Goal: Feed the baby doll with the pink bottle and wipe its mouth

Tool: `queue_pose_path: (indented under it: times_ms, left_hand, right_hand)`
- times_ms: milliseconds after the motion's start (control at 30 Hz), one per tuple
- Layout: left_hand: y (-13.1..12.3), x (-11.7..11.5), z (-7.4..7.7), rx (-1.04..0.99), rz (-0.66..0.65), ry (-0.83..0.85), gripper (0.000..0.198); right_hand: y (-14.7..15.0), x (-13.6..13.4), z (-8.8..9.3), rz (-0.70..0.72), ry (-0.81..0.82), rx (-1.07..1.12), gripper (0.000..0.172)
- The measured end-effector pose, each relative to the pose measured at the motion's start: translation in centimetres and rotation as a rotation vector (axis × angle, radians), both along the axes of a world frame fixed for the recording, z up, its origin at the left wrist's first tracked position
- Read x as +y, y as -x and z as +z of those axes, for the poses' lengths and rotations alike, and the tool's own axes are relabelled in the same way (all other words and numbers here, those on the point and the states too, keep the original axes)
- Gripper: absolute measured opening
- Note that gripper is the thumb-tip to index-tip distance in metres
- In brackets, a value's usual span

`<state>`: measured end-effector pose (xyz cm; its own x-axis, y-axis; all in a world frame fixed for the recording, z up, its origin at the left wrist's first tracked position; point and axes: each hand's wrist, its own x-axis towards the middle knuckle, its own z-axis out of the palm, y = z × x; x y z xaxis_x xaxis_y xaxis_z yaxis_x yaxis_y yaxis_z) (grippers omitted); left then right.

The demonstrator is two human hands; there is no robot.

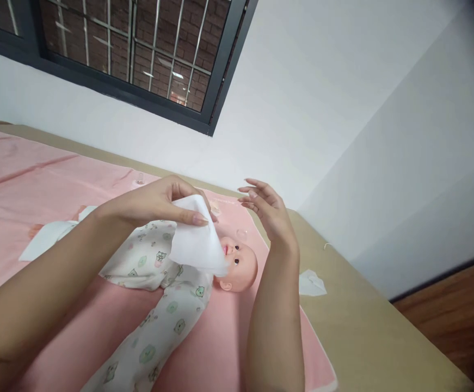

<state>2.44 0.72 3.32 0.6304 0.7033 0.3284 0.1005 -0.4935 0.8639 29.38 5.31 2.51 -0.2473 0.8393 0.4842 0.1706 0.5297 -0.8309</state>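
My left hand (179,201) pinches a white tissue (196,245) between thumb and fingers, and the sheet hangs down over the chest and chin of a baby doll (242,267). Raised beyond the doll's head, my right hand (267,209) is open, its fingers loosely bent and apart with nothing in them. The doll lies on its back in white clothing printed with small animals (151,256), one long sleeve (171,321) stretched toward me. Part of its lower face is hidden by the tissue.
A pink mat (36,169) lies under the doll on a tan tabletop (363,321). A crumpled white tissue (312,283) rests right of the mat. Small clear items, one a cap-like piece (139,179), lie at the mat's far side. Behind are a white wall and a barred window (139,49).
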Motion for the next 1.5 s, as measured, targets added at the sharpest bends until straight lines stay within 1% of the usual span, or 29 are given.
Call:
queue_pose_path:
  times_ms: [67, 133, 233, 300, 367, 467, 567, 667, 800, 900, 1133, 1267, 1400, 1500]
  left_hand:
    - [-0.4, 0.1, -0.2, 0.037, -0.054, 0.037, 0.025]
    - [-1.0, 0.5, -0.7, 0.079, -0.106, 0.078, 0.027]
    - [-2.4, 1.3, -2.1, 0.137, -0.135, 0.087, 0.03]
    - [-3.4, 1.9, -3.3, 0.165, -0.102, 0.042, 0.031]
    - [-4.5, 2.4, -4.4, 0.195, -0.041, -0.011, 0.031]
    - [-5.9, 2.9, -5.8, 0.258, 0.034, -0.087, 0.03]
    - [-6.8, 3.0, -6.7, 0.298, 0.084, -0.192, 0.029]
    - [-7.2, 2.8, -7.1, 0.344, 0.119, -0.26, 0.026]
    - [-7.6, 2.5, -7.5, 0.402, 0.135, -0.319, 0.024]
    - [-7.8, 2.3, -7.5, 0.42, 0.145, -0.369, 0.022]
    - [-7.6, 2.1, -7.3, 0.483, 0.212, -0.469, 0.018]
    - [-7.6, 2.3, -7.4, 0.521, 0.229, -0.49, 0.014]
    - [-7.7, 2.4, -7.2, 0.509, 0.284, -0.526, 0.01]
    - [-7.8, 2.5, -7.0, 0.531, 0.298, -0.554, 0.014]
  right_hand:
    - [-1.1, 2.1, -1.7, -0.042, 0.114, 0.049, 0.04]
    - [-1.9, 3.8, -3.5, -0.086, 0.222, 0.094, 0.04]
    - [-3.1, 5.6, -6.4, -0.091, 0.35, 0.125, 0.038]
    - [-3.9, 6.3, -8.2, -0.079, 0.43, 0.159, 0.039]
    - [-4.5, 6.7, -9.9, -0.075, 0.512, 0.211, 0.039]
    - [-5.1, 7.1, -12.1, -0.095, 0.604, 0.31, 0.037]
    - [-5.1, 7.5, -14.0, -0.094, 0.647, 0.383, 0.034]
    - [-5.1, 7.9, -15.3, -0.094, 0.675, 0.419, 0.031]
    - [-5.1, 8.2, -15.8, -0.129, 0.667, 0.477, 0.029]
    - [-5.0, 8.1, -15.8, -0.123, 0.658, 0.486, 0.03]
    - [-4.8, 8.0, -15.8, -0.106, 0.662, 0.493, 0.03]
    - [-4.6, 7.9, -15.8, -0.135, 0.646, 0.465, 0.03]
    - [-3.9, 7.2, -14.9, -0.141, 0.626, 0.416, 0.033]
    - [-3.2, 6.3, -13.9, -0.17, 0.571, 0.321, 0.033]
